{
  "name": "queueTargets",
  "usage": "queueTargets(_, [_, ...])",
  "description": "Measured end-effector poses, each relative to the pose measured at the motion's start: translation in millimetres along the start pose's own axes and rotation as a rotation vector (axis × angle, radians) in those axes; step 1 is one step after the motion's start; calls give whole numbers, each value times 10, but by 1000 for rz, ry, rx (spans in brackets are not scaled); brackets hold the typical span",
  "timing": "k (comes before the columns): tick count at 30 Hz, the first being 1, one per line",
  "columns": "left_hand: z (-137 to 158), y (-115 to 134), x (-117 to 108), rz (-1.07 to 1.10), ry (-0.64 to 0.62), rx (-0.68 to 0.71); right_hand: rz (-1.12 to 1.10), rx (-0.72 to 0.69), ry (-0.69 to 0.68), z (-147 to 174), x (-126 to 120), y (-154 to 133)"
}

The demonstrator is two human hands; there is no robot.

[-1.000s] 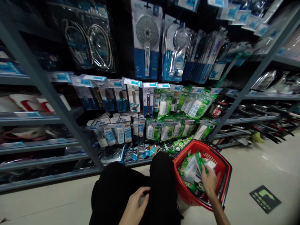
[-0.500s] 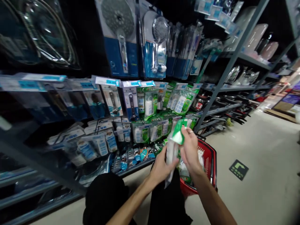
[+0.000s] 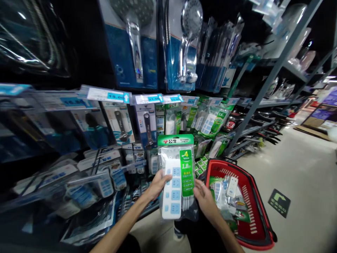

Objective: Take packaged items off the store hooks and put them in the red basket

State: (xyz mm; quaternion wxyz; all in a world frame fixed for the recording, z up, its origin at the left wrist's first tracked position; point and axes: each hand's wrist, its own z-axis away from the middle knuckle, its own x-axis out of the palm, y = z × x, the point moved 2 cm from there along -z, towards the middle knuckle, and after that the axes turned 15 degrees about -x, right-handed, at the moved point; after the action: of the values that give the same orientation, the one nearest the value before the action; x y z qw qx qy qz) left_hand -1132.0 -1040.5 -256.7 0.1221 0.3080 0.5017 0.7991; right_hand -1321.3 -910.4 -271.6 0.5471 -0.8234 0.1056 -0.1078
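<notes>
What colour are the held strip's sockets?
The sockets are light blue, clearest in the head view.

A store aisle lined with gray metal shelving, one slanting upright [image 3: 279,65] rising at the right and shelf boards [image 3: 273,103] running back behind it; the bay's interior [image 3: 84,52] is nearly black. The pale, glossy floor [image 3: 302,168] reflects soft light and carries a dark EXIT marker [image 3: 279,203] with a pale green arrow. Farther off, a purple display [image 3: 319,113] stands in brighter light
</notes>
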Motion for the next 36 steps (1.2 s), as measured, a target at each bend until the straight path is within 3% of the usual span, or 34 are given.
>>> queueTargets(2, [-64,-152,-109,19,66,-25,-45,22,-73,83,156,211])
queueTargets(8, [-146,-413,-305,12,136,-108,-21,60,-58,196,301,526])
queueTargets(21, [-129,-332,-299,-146,226,-81,32,99,-85,158,375,580])
queueTargets(36, [-266,-401,-317,-72,271,-120,119,113,-98,87,373,530])
